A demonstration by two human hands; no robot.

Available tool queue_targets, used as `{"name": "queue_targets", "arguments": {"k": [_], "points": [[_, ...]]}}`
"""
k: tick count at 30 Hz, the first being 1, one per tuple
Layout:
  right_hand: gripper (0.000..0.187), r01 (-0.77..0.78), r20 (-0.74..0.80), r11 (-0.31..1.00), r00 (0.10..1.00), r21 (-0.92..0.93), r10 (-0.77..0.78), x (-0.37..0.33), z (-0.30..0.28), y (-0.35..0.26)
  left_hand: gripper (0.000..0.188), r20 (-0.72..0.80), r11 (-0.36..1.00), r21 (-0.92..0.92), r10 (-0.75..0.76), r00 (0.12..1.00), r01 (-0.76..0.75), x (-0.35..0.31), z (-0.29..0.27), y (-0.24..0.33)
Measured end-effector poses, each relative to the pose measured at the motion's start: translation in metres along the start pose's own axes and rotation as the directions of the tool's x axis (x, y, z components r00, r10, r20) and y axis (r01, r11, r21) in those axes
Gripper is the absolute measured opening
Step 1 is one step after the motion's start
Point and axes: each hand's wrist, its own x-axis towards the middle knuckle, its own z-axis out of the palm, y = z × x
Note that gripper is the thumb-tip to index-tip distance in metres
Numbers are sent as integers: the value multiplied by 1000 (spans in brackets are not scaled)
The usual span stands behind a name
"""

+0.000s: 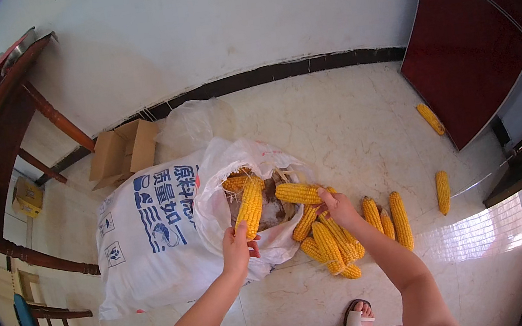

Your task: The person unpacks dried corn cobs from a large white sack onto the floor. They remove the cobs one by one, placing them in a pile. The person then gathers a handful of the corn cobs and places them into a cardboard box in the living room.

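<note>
A large white woven sack (146,244) with blue print lies on its side, its mouth open toward the right. In front of that mouth my left hand (238,252) is closed round the lower end of a yellow corn cob (251,208). My right hand (338,208) grips the right end of another corn cob (296,192), which lies nearly level, its left tip toward the sack's opening. More cobs (237,182) and dry husk bits show inside the sack. Just below my right hand, several loose cobs (329,246) are heaped on the floor.
Right of the heap stand out a few cobs (402,220), with single cobs (443,192) farther right and by the dark red panel (469,43). An open cardboard box (121,152) and clear plastic bag (196,124) lie behind the sack. Wooden furniture (12,123) lines the left.
</note>
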Motion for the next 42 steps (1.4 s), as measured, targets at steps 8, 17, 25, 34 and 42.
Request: {"name": "queue_targets", "arguments": {"k": [8, 17, 25, 34, 42], "points": [[45, 152, 211, 947, 953, 284, -217, -15, -9, 12, 32, 119, 971, -234, 68, 991, -39, 0, 18, -18], [43, -118, 417, 877, 903, 466, -100, -35, -2, -19, 31, -181, 961, -177, 180, 967, -212, 13, 30, -25], [42, -26, 372, 886, 913, 464, -168, -49, 41, -13, 27, -318, 841, 80, 530, 786, -535, 12, 31, -28], [17, 505, 1, 854, 861, 129, -509, -35, 54, -28, 22, -318, 828, 194, 560, 765, -525, 8, 13, -17], [40, 210, -2, 974, 978, 86, -211, 44, 5, -10, 30, -164, 951, -194, 212, 963, -242, 6, -34, -15]]}}
